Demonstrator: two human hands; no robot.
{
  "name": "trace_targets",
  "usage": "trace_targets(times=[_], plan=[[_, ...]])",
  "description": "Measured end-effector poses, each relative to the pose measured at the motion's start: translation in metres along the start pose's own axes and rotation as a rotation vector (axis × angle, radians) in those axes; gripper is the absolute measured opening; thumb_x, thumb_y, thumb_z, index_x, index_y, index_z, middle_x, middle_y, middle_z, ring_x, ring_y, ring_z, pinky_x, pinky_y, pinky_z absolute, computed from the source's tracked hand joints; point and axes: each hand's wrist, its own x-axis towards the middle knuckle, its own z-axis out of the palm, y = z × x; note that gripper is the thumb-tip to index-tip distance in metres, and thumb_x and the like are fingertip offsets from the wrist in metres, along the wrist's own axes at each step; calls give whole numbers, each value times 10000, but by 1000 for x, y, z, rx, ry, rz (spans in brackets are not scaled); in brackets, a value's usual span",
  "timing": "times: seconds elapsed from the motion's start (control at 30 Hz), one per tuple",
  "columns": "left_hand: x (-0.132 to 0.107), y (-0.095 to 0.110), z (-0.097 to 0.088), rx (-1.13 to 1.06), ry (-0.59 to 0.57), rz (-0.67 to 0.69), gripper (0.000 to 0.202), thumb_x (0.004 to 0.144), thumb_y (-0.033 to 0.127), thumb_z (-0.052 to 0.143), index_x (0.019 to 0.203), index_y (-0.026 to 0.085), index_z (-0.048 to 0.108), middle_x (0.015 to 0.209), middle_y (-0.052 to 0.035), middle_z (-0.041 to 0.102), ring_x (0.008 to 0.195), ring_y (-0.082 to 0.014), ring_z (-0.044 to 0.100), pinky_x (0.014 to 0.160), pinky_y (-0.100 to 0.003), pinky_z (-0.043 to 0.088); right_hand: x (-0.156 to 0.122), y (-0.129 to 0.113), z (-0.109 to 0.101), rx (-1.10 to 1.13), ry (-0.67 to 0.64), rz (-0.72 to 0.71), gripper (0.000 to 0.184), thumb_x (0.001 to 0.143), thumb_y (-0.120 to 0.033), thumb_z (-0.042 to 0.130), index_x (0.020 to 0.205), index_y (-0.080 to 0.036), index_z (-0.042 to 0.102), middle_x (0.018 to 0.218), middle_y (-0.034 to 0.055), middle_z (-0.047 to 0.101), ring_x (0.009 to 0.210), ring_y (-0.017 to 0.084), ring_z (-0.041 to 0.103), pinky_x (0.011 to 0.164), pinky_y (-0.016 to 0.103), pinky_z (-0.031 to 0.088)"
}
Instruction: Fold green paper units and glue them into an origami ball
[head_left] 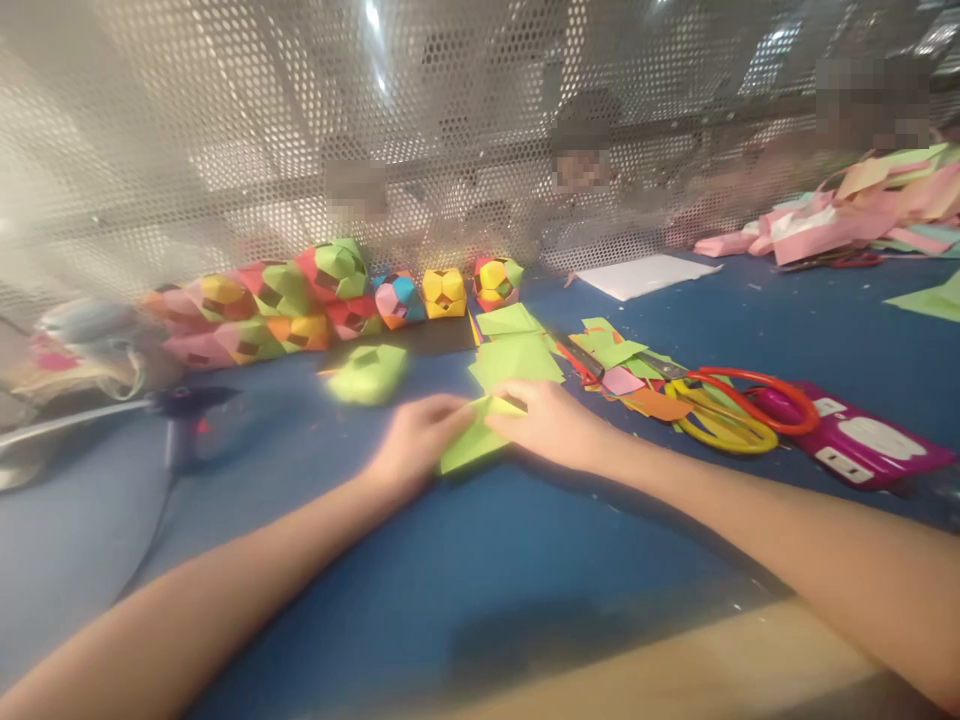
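Observation:
Both hands grip one green sheet of paper (474, 440) just above the blue table. My left hand (421, 435) closes its fingers on the sheet's left edge. At the upper right corner, my right hand (541, 418) pinches the same sheet. Right behind the hands lies a stack of green paper squares (517, 355). A green folded paper piece (367, 374) rests to the left of the stack. Motion blur hides the finer folds of the held sheet.
Folded paper balls (444, 292) line the back. Red-handled scissors (765, 385) and yellow-handled scissors (727, 430) lie right, among paper scraps (619, 350) and a purple pouch-like item (874, 440). A glue gun (184, 410) is left. White paper (637, 273) and pink strips (825, 225) are farther back.

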Motion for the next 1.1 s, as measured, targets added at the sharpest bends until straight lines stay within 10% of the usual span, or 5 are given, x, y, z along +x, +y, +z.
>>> trace_targets(times=[1.1], plan=[[25, 31, -10, 356, -286, 93, 322, 775, 431, 580, 739, 138, 706, 720, -21, 661, 610, -110, 511, 542, -216, 383, 19, 14, -19, 148, -121, -29, 223, 775, -317, 566, 618, -160, 585, 561, -51, 492, 522, 69, 404, 512, 229, 294]])
